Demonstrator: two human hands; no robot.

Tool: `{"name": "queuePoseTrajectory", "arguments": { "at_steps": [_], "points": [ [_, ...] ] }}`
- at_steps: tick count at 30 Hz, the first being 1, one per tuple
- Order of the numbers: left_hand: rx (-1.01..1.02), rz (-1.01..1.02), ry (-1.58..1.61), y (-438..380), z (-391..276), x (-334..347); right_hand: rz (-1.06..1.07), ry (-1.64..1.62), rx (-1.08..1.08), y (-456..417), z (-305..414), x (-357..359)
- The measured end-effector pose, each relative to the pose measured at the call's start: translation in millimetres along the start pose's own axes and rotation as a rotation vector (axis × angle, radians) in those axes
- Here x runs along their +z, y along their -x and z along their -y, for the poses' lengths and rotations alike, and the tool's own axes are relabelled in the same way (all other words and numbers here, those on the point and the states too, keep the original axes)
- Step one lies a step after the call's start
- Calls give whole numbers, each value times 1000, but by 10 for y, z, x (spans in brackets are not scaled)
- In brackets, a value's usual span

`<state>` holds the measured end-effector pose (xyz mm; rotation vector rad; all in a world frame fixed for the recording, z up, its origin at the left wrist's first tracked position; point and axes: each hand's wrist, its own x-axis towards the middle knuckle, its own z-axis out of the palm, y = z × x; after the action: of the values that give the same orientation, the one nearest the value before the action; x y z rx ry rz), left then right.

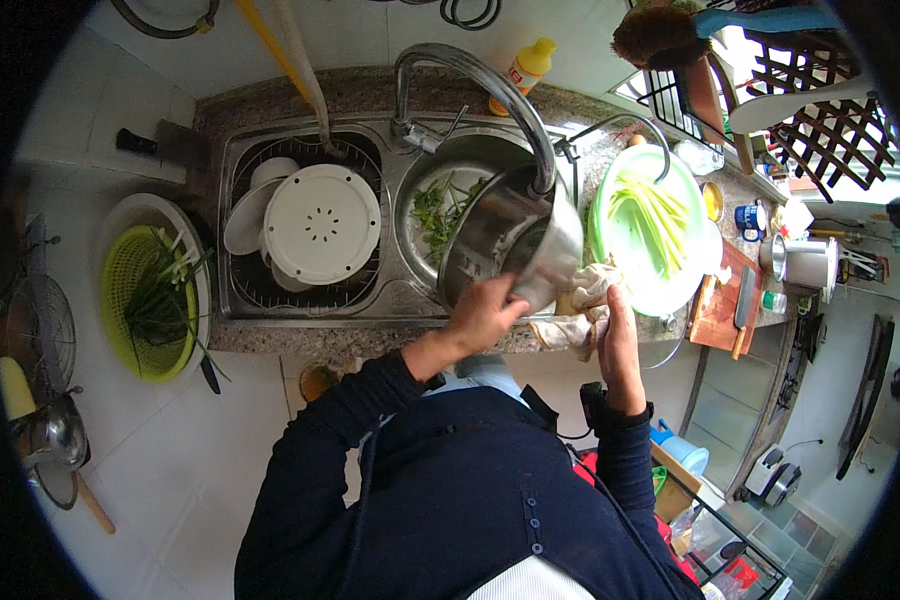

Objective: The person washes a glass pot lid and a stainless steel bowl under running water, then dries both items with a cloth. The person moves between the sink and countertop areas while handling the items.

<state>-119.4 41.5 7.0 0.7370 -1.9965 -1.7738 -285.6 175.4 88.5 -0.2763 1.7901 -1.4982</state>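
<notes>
A stainless steel pot (pixel 487 232) is tilted over the right sink basin (pixel 412 180), below the curved faucet (pixel 487 67). My left hand (pixel 487 315) grips the pot's near rim and is slightly blurred. A crumpled, off-white cloth (pixel 589 300) is in my right hand (pixel 619 330), close to the outside of the pot. Whether the cloth touches the pot cannot be made out. Green leafy herbs (pixel 439 214) lie in the basin behind the pot, partly hidden by it.
The left basin holds a wire rack with bowls and a white perforated plate (pixel 322 225). To the right, a light green basin (pixel 607 187) contains pale green stalks (pixel 656 225); a knife (pixel 745 300) rests on a cutting board (pixel 709 307). A yellow-green colander (pixel 120 300) of greens stands left.
</notes>
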Motion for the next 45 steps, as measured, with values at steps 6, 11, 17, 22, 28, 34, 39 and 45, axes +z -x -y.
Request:
{"name": "queuePoseTrajectory", "arguments": {
  "at_steps": [6,11,17,22,28,34,39,45],
  "points": [
    [404,194,-417,214,-360,98,109,58,174,97,-164,-137],
    [492,298,-648,244,-422,67,-12,15,310,195,-376,-200],
    [417,263,-551,178,-817,-434,-20,-155,336,268,-625,-196],
    [183,-284,-651,221,-580,-906,-22,-261,373,320,-657,-261],
    [-937,28,457,262,-312,-960,35,-175,377,307,-717,-272],
    [-864,135,759,380,-78,-816,68,-29,269,283,-672,-333],
    [-816,39,548,406,-99,-904,74,-18,182,311,-576,-541],
    [-705,-81,341,451,7,-992,-41,91,170,247,-553,-615]
  ]
}}
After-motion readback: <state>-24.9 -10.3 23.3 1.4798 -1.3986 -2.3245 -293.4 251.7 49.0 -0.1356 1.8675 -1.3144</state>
